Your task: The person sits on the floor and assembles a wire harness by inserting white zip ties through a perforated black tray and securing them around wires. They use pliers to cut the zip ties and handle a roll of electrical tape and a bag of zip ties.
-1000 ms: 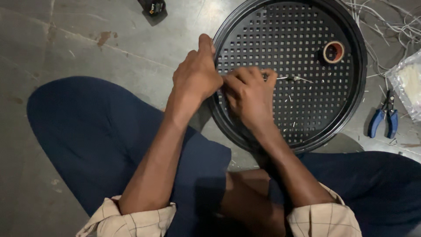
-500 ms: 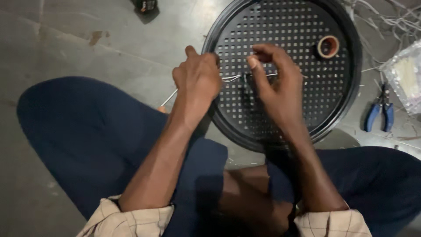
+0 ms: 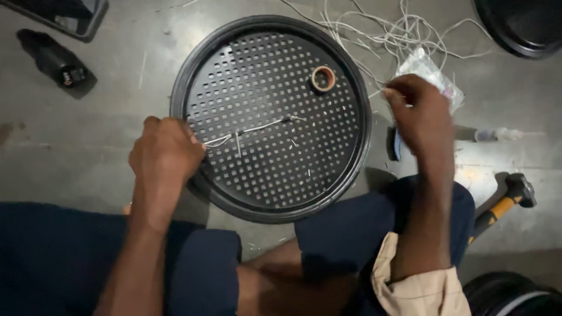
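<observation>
Now left hand (image 3: 165, 153) pinching wire (image 3: 249, 130), right hand (image 3: 420, 114) over plastic bag (image 3: 430, 75)

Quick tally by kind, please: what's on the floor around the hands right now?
Round perforated black grille: 1
Tape roll: 1
Wire pinched by left hand, lying on grille: 1
Loose white wire tangle: 1
Clear plastic bag by right hand: 1
Hammer: 1
Total: 6

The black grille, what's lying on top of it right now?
On the grille lie a tape roll, a thin wire and small wire scraps. The left hand covers its left rim.
</observation>
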